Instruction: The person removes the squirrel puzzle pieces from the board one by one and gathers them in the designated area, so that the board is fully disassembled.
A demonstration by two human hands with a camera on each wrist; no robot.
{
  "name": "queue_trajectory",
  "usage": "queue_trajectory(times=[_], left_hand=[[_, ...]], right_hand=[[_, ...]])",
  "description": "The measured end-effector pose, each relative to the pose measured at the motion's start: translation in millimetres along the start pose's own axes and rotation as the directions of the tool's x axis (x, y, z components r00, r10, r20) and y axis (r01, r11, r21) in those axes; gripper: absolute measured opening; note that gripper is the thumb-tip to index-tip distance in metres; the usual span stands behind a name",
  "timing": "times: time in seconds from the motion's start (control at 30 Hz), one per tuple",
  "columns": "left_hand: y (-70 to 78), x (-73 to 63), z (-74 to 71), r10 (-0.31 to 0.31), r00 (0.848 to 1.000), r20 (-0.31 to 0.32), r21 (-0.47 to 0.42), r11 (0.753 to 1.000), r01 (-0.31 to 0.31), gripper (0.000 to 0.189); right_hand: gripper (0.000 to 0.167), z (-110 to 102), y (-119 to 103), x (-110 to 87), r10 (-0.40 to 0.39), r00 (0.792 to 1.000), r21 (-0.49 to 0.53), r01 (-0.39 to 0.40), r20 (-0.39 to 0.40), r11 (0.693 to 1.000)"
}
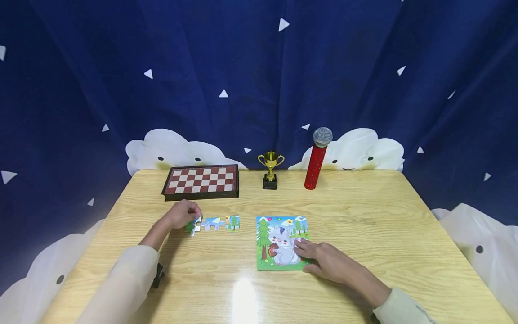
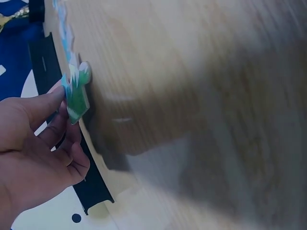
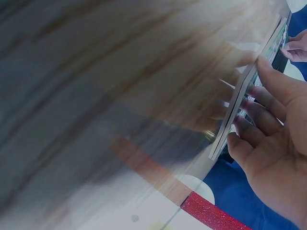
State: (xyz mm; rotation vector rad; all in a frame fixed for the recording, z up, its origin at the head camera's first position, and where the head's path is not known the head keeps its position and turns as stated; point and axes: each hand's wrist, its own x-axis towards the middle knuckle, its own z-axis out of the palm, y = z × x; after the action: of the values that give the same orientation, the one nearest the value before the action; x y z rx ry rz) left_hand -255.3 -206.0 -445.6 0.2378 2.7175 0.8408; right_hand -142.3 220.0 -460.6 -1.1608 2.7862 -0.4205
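My left hand (image 1: 180, 214) pinches a jigsaw piece (image 2: 77, 98) with a green tree on it between thumb and fingers, low over the table. To its right, two more jigsaw pieces lie in a row: a blue and lilac one (image 1: 212, 223) and one with a tree and flower (image 1: 233, 222). My right hand (image 1: 328, 261) rests with extended fingers on the right side of a square squirrel puzzle (image 1: 283, 254). In the right wrist view, its thumb (image 3: 278, 81) lies along the puzzle's near edge; the fingers lie over the picture.
Behind the pieces lies a brown-and-white checkered board (image 1: 201, 181) with a black frame. At the back stand a small gold trophy cup (image 1: 270, 173) and a red glittery microphone (image 1: 315, 166). A dark blue curtain (image 1: 243, 54) hangs behind the wooden table (image 1: 364, 216).
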Motion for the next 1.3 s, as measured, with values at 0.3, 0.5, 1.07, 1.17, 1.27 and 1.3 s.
queue_trajectory(times=[0.3,0.5,1.07,1.17,1.27,1.3], left_hand=[[-3.0,3.0,4.6,-0.014,0.999,-0.034,0.007,1.0,0.014,0.016],[-2.0,1.6,4.6,0.008,0.999,-0.041,0.013,1.0,-0.008,0.013],[50.3,12.4,21.0,0.138,0.99,-0.012,-0.086,0.987,-0.138,0.011],[68.9,13.5,29.2,0.177,0.984,0.021,-0.104,0.979,-0.174,0.013],[86.8,15.4,38.0,0.218,0.975,0.052,-0.102,0.972,-0.212,0.014],[92.1,16.4,41.4,0.223,0.973,0.06,-0.102,0.971,-0.216,0.015]], right_hand=[[0.046,1.2,1.3,-0.3,-0.006,1.0,-0.012,0.006,-0.002,1.0],[0.046,1.6,-1.5,0.8,-0.018,1.0,-0.024,0.018,-0.016,1.0],[0.046,-7.1,-2.5,-8.2,-0.027,0.997,-0.032,0.025,-0.069,0.999],[0.046,-7.9,0.2,-13.7,0.008,0.998,-0.027,-0.01,-0.066,1.0],[0.046,-8.0,3.9,-20.3,0.027,0.997,-0.031,-0.03,-0.076,0.999],[0.046,-7.8,5.1,-22.4,0.03,0.996,-0.032,-0.033,-0.081,0.999]])
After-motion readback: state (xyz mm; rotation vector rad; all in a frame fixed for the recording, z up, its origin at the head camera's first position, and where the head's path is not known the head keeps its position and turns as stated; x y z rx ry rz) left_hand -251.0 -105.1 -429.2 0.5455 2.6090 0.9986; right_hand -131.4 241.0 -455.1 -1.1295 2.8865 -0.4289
